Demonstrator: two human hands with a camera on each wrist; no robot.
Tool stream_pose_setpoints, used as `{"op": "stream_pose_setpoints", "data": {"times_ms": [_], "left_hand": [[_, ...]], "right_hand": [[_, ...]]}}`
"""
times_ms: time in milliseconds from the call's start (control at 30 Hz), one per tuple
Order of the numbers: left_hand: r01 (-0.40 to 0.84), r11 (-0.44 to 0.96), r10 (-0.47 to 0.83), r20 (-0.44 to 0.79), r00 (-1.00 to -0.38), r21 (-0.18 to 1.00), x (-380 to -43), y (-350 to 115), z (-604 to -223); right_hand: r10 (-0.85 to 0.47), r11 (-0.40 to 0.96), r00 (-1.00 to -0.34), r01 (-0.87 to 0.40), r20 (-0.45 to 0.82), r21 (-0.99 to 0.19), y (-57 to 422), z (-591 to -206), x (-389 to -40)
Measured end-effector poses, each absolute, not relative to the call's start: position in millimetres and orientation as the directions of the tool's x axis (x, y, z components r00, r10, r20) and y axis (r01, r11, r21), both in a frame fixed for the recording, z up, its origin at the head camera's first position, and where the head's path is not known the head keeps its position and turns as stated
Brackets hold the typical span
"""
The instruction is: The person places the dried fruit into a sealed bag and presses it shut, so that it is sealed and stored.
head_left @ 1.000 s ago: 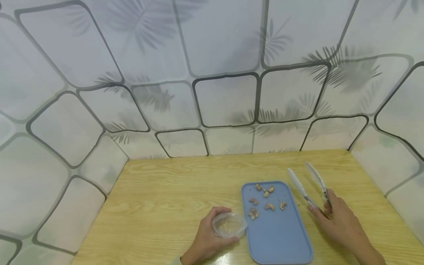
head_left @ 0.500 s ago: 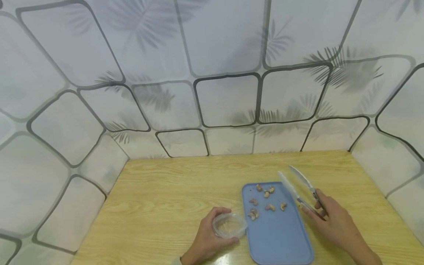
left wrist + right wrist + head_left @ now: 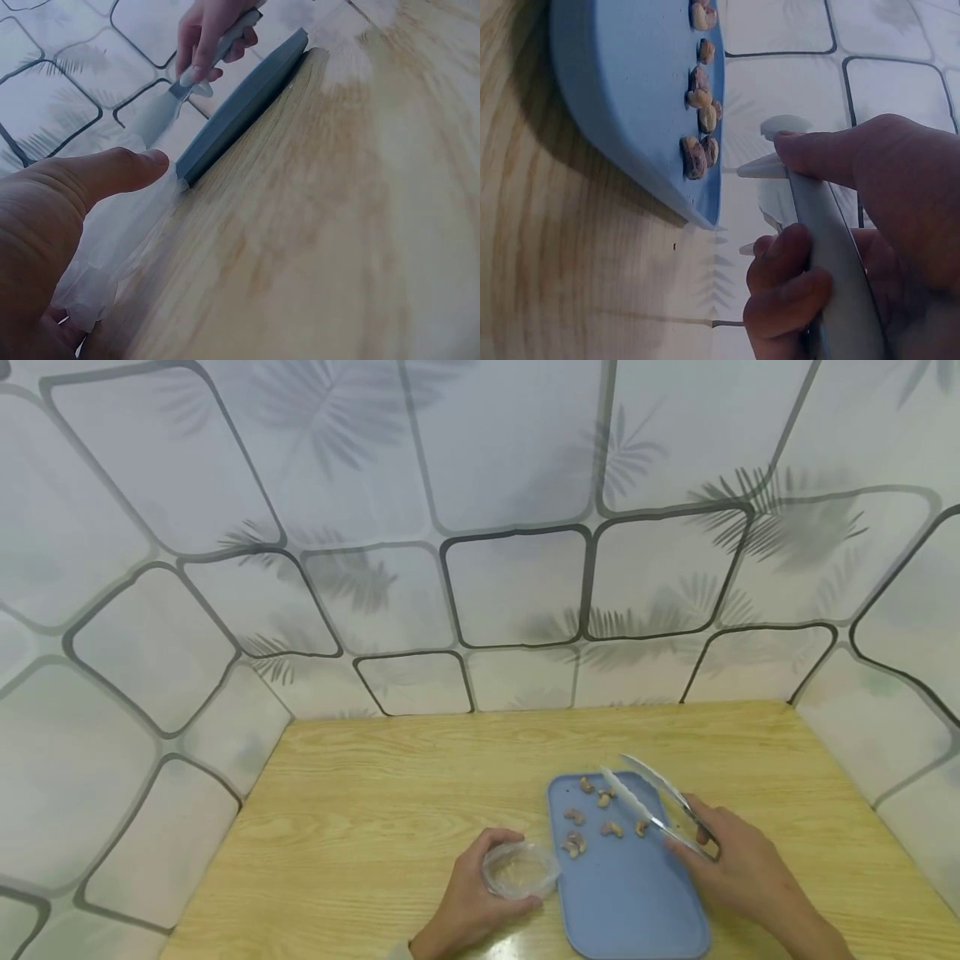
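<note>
My left hand [image 3: 476, 893] curls round a small clear plastic tub [image 3: 520, 870], thumb and fingers on opposite sides, at the left edge of a blue tray [image 3: 637, 906]. Pale bits show at the bottom of the tub. My right hand [image 3: 742, 868] grips a pair of tongs [image 3: 667, 802] with white tips, spread apart over the tray's far right part. Several cashew nuts [image 3: 574, 843] lie scattered on the tray's far half, and one tong arm overlaps some of them. In the right wrist view, thumb and fingers wrap the tongs' metal handle [image 3: 826, 247], near more cashews [image 3: 694, 156].
The tray lies flat on a wood-grain table [image 3: 375, 810]. A patterned wall [image 3: 517, 602] of pale panels with leaf prints stands along the table's back and both sides. A tiny dark crumb [image 3: 674, 246] is on the table beside the tray.
My right hand has moved left with the tongs, from beside the tray to over its far right part. The tongs are still spread. My left hand and the tub have stayed in place.
</note>
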State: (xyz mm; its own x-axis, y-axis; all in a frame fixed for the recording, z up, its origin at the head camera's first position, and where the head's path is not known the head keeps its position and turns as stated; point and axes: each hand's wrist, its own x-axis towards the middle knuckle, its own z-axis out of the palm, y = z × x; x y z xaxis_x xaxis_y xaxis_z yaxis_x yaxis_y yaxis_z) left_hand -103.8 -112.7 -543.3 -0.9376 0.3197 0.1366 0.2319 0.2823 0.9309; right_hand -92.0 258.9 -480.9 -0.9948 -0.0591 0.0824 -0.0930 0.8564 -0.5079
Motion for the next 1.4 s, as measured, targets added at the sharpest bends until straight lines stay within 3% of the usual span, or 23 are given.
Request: {"op": "stream_pose_setpoints", "data": {"times_ms": [667, 967, 1400], "left_hand": [[0.251, 0.31, 0.322, 0.147, -0.935, 0.917, -103, -112, -544], [0.245, 0.322, 0.321, 0.138, -0.937, 0.915, -103, -113, -544], [0.261, 0.321, 0.329, 0.151, -0.932, 0.91, -105, -113, -544]], "right_hand": [[-0.176, 0.902, -0.984, -0.152, -0.024, -0.404, 236, -464, -107], [-0.165, 0.933, -0.985, -0.136, -0.059, -0.332, 227, -461, -113], [-0.189, 0.942, -0.981, -0.169, -0.043, -0.289, 224, -456, -113]]}}
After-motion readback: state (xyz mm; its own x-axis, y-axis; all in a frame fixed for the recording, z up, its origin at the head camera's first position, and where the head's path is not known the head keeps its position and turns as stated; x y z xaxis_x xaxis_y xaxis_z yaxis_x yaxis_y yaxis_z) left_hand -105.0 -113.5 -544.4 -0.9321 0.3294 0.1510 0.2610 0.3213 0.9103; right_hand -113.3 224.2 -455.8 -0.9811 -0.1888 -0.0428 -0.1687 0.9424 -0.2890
